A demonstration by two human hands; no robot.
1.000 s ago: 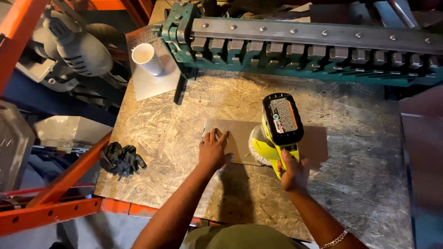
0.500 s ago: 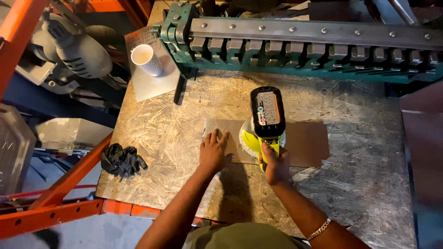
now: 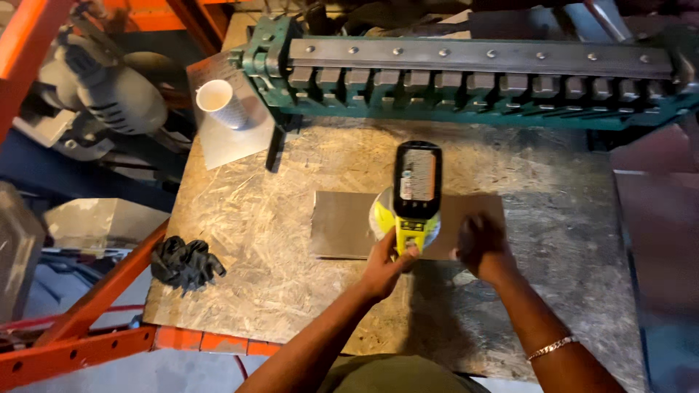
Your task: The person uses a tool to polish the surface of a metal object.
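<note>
A yellow-green cordless sander [image 3: 416, 191] with a black battery pack stands on a flat grey metal sheet [image 3: 342, 225] in the middle of the chipboard bench [image 3: 240, 211]. My left hand [image 3: 386, 263] grips the sander's rear handle from below. My right hand [image 3: 480, 246], blurred by motion, lies on the right part of the sheet just beside the sander. A chain bracelet is on my right wrist.
A long green metal bending brake [image 3: 466, 73] runs across the back of the bench. A paper cup [image 3: 218, 98] stands on a small metal sheet at back left. Black gloves [image 3: 186, 262] lie at the bench's left edge. Orange rack beams [image 3: 95, 298] and a grey power tool [image 3: 109, 94] are left.
The sander slid left along the sheet and passed from my right hand to my left. My right hand moved onto the right part of the sheet.
</note>
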